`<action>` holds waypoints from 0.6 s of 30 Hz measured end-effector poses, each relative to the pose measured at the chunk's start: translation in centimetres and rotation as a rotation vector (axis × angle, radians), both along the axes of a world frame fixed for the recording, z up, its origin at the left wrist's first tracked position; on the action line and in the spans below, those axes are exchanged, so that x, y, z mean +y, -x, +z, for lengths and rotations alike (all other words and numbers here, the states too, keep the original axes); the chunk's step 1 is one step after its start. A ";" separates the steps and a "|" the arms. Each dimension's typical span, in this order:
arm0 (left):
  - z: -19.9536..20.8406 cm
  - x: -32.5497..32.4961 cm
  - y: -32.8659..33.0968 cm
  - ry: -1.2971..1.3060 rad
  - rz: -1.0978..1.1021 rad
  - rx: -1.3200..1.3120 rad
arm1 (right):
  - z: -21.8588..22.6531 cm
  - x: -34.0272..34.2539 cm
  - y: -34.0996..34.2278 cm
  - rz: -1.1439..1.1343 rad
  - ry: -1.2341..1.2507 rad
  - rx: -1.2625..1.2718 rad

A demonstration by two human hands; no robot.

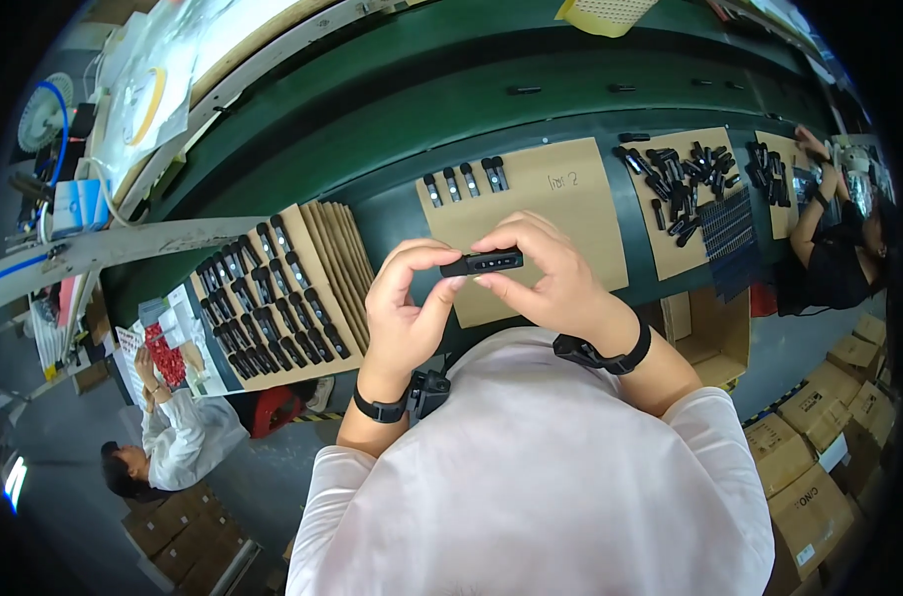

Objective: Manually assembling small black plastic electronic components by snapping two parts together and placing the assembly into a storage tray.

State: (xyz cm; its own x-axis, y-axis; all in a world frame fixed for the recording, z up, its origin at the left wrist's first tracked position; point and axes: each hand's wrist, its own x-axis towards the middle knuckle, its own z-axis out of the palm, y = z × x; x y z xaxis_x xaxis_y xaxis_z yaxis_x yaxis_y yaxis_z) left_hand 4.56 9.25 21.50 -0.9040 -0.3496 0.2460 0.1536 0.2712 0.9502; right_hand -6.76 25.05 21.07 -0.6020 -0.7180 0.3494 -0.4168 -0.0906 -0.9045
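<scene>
Between my two hands is a small black stick-shaped device point(483, 262) with a row of small light marks on its face, lying roughly level above a cardboard sheet point(570, 233). My left hand point(410, 303) pinches its left end between thumb and fingers. My right hand point(553, 270) grips the other end the same way. Near the far edge of the sheet stands a short row of similar black devices point(451, 185). Some handwriting marks the sheet to their right. Both my wrists wear black straps with small black units.
Left, stacked cardboard sheets point(357, 288) carry many black devices in rows point(273, 288). Right, another sheet point(675, 260) holds a loose heap of them. Behind runs a green conveyor belt point(421, 119) with a few devices. One co-worker point(188, 442) sits left, another point(838, 248) right; cartons point(809, 507) stand lower right.
</scene>
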 end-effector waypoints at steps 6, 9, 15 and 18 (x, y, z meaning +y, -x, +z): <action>1.8 1.3 -1.2 0.050 -0.034 0.040 | 1.5 1.3 -1.0 -0.001 0.081 0.108; 2.2 1.8 -1.4 0.019 -0.045 0.035 | 1.5 1.7 -1.1 0.006 0.096 0.153; 2.6 2.1 -1.3 0.011 -0.079 0.033 | 1.9 2.3 -1.3 -0.014 0.108 0.168; 2.4 2.0 -1.2 0.043 -0.094 -0.010 | 2.0 2.6 -1.4 -0.015 0.108 0.185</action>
State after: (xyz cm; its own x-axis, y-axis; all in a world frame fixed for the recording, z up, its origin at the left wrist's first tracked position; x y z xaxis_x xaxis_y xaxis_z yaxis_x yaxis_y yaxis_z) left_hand 5.80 11.21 23.85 -0.9348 -0.2522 0.2501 0.1712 0.2968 0.9395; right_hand -5.35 27.62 23.11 -0.5308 -0.6617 0.5295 -0.5768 -0.1757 -0.7978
